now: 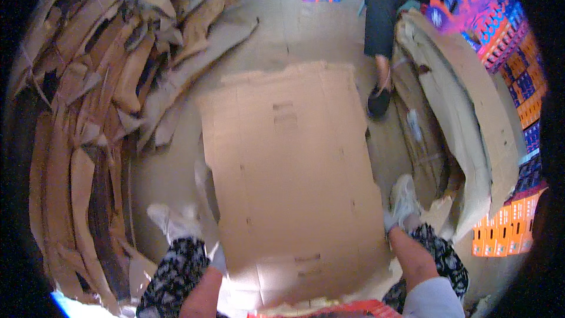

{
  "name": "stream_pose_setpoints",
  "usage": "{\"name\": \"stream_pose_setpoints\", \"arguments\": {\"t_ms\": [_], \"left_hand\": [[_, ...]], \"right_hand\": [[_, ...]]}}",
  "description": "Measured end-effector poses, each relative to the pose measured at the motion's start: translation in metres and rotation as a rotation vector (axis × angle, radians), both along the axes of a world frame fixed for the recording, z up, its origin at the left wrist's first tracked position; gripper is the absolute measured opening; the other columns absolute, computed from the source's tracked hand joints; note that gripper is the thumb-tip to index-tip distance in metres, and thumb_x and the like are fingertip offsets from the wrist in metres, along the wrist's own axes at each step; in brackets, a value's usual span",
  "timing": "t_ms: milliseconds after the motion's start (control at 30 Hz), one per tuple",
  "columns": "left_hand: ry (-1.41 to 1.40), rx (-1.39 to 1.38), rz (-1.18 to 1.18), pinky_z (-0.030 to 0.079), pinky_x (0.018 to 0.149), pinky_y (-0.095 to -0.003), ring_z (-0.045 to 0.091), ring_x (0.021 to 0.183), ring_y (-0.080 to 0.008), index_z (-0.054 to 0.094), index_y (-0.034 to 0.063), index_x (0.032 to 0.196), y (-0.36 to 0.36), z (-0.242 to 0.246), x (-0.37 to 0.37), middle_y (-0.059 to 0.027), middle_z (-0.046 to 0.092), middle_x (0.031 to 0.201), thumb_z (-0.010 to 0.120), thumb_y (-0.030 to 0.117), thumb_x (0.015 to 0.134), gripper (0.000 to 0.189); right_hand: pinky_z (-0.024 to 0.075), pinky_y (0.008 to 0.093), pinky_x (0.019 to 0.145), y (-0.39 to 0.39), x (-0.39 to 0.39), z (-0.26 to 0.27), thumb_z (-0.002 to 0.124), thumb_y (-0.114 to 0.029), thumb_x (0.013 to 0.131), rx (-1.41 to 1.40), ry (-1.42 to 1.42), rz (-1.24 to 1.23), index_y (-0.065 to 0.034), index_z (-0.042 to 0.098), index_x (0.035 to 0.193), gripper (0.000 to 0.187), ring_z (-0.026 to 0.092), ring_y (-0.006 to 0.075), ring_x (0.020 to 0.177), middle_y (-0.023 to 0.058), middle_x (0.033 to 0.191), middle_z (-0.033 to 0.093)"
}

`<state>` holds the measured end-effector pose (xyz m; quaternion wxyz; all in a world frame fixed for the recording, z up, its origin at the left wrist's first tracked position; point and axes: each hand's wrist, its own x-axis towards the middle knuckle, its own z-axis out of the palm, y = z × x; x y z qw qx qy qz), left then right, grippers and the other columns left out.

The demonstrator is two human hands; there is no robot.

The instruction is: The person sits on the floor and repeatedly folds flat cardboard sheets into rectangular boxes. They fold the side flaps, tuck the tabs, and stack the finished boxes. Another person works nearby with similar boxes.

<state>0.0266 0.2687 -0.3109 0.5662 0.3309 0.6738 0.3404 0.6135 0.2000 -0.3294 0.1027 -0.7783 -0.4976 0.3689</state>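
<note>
A large flattened cardboard sheet (pixel 295 163) with ragged edges and small slots lies before me, between my legs. Both hands appear to wear light gloves. At the sheet's lower left edge is my left hand (pixel 218 258), gripping it. My right hand (pixel 389 221) holds the opposite edge, beside my white shoe; its fingers are partly hidden by the board.
Piles of flattened cardboard (pixel 92 141) stand along the left. More cardboard sheets (pixel 459 110) lean at the right, near stacked colourful boxes (pixel 503 225). Another person (pixel 384 13) stands at the upper right, one dark shoe beside the sheet.
</note>
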Motion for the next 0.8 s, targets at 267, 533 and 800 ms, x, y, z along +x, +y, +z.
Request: {"name": "stream_pose_setpoints", "arguments": {"t_ms": [267, 533, 800], "left_hand": [[0.329, 0.384, -0.241, 0.047, 0.090, -0.0351, 0.057, 0.110, -0.0232, 0.051, -0.0031, 0.124, -0.007, -0.001, 0.049, -0.0123, 0.060, 0.119, 0.046, 0.038, 0.097, 0.050], [-0.041, 0.131, -0.022, 0.031, 0.109, -0.0376, 0.040, 0.132, -0.0331, 0.030, -0.0047, 0.142, -0.005, 0.042, 0.086, -0.0218, 0.040, 0.144, 0.056, 0.037, 0.093, 0.070], [0.718, 0.040, -0.056, 0.027, 0.112, -0.0413, 0.033, 0.135, -0.0379, 0.020, -0.0097, 0.144, -0.037, 0.043, 0.135, -0.0306, 0.030, 0.146, 0.057, 0.043, 0.090, 0.084]], "right_hand": [[0.0350, 0.0396, 0.107, 0.017, -0.007, 0.051, 0.052, -0.054, 0.090, 0.295, 0.072, -0.158, 0.0038, 0.038, 0.140, 0.078, 0.045, 0.0331, 0.129, 0.0268, 0.140, 0.044], [0.0325, 0.0414, 0.109, 0.031, -0.030, 0.110, 0.062, -0.051, 0.083, 0.187, 0.295, -0.182, 0.0068, 0.031, 0.141, 0.087, 0.040, 0.0390, 0.131, 0.0281, 0.140, 0.041], [0.0329, 0.0433, 0.109, -0.001, -0.035, 0.079, 0.066, -0.046, 0.080, 0.201, -0.221, -0.173, 0.0083, 0.028, 0.141, 0.089, 0.038, 0.0437, 0.130, 0.0327, 0.140, 0.036]]}}
